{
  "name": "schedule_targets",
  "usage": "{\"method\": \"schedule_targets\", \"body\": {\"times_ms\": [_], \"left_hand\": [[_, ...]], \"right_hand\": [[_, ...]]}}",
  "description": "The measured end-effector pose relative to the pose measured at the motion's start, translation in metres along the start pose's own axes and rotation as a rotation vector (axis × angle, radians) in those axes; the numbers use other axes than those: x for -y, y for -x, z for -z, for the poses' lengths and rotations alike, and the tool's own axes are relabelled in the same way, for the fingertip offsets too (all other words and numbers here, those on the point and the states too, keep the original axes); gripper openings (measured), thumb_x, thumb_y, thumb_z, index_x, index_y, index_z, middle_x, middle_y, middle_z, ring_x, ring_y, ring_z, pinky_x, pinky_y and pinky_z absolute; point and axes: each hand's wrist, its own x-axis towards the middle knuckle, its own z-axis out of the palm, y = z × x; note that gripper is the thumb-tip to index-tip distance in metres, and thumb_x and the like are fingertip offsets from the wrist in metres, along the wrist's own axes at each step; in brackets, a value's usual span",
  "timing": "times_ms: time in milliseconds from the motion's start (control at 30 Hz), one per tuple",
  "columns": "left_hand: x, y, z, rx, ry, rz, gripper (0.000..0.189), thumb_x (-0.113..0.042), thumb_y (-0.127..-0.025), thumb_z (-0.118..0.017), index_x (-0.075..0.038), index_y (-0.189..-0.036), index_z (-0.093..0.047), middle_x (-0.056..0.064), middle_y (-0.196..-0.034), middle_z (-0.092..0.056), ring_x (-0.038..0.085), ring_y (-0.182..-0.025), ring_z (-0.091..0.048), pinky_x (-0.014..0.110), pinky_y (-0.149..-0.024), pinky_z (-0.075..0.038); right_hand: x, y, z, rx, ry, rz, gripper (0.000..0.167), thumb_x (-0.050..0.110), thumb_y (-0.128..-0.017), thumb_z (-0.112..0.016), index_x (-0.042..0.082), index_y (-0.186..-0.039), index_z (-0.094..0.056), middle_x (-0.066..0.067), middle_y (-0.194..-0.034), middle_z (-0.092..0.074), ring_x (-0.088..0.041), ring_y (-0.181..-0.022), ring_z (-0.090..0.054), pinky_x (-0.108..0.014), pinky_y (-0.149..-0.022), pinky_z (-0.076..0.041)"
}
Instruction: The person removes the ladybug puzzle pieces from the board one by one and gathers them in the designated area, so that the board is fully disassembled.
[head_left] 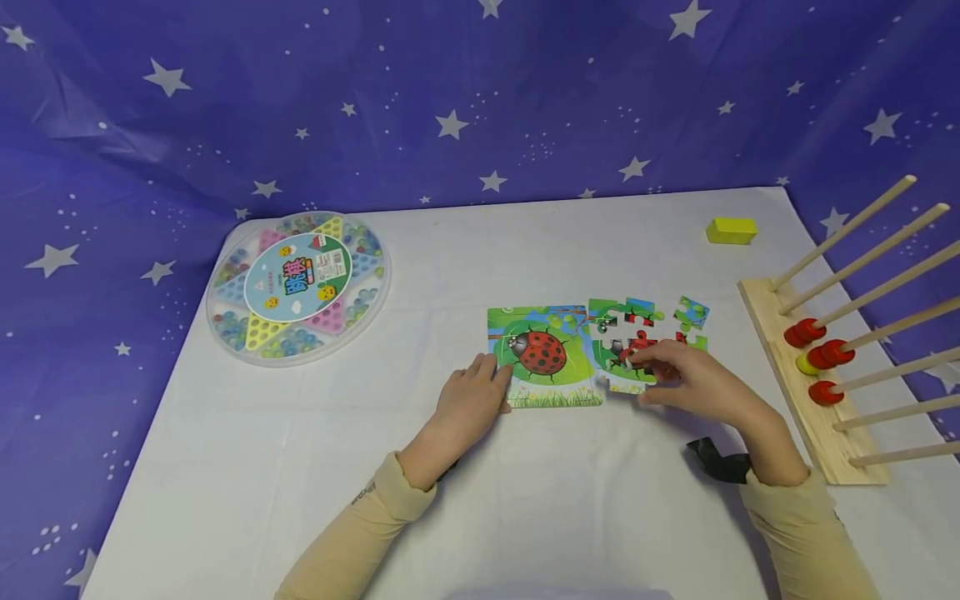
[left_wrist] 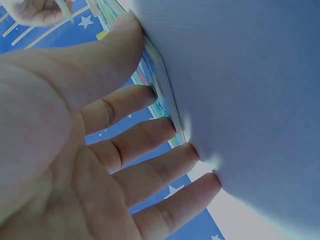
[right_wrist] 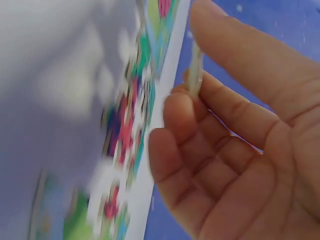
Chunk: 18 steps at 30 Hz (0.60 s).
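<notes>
A square ladybug picture board (head_left: 540,354) lies on the white table. My left hand (head_left: 467,402) rests at its lower left edge; in the left wrist view the fingers are spread and nearly straight, with fingertips on the table and board edge. Right of the board is a partly assembled ladybug jigsaw puzzle (head_left: 603,356) with gaps between its pieces. Above its lower right part, my right hand (head_left: 697,383) pinches a thin puzzle piece (right_wrist: 196,75), seen edge-on in the right wrist view. The fingers hide part of the puzzle. A loose puzzle piece (head_left: 692,312) lies at the upper right.
A round Chinese checkers box (head_left: 300,287) with marbles sits at the back left. At the right stands a wooden peg rack (head_left: 813,392) with red and yellow rings (head_left: 827,392). Near the back right is a yellow block (head_left: 731,231). A starry blue cloth hangs behind.
</notes>
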Motion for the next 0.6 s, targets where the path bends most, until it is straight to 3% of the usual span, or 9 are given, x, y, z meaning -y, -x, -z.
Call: {"method": "schedule_targets", "body": {"times_ms": [167, 400, 600], "left_hand": [[0.0, 0.0, 0.0, -0.002, 0.004, -0.004, 0.055, -0.039, -0.082, -0.061, -0.007, -0.125, -0.05, 0.014, -0.114, -0.048, 0.031, -0.117, -0.045, 0.04, -0.08, -0.046], [0.001, 0.001, 0.0, -0.007, 0.006, -0.003, 0.054, -0.039, -0.081, -0.061, -0.007, -0.123, -0.051, 0.014, -0.113, -0.048, 0.031, -0.116, -0.046, 0.04, -0.079, -0.046], [0.001, 0.0, -0.001, -0.015, 0.003, -0.008, 0.054, -0.041, -0.081, -0.06, -0.007, -0.123, -0.051, 0.014, -0.112, -0.049, 0.031, -0.115, -0.047, 0.04, -0.078, -0.047]], "right_hand": [[-0.013, 0.02, 0.008, 0.005, 0.033, -0.101, 0.047, 0.019, -0.07, -0.078, 0.004, -0.111, -0.061, -0.004, -0.102, -0.057, -0.016, -0.082, -0.05, -0.031, -0.069, -0.045], [-0.023, 0.026, 0.003, 0.02, 0.031, -0.105, 0.047, 0.02, -0.069, -0.079, 0.002, -0.109, -0.062, -0.003, -0.088, -0.051, -0.015, -0.073, -0.044, -0.025, -0.06, -0.041], [-0.023, 0.024, 0.0, 0.04, 0.044, -0.112, 0.049, 0.018, -0.069, -0.079, 0.001, -0.112, -0.06, -0.005, -0.091, -0.051, -0.016, -0.074, -0.044, -0.026, -0.06, -0.04]]}}
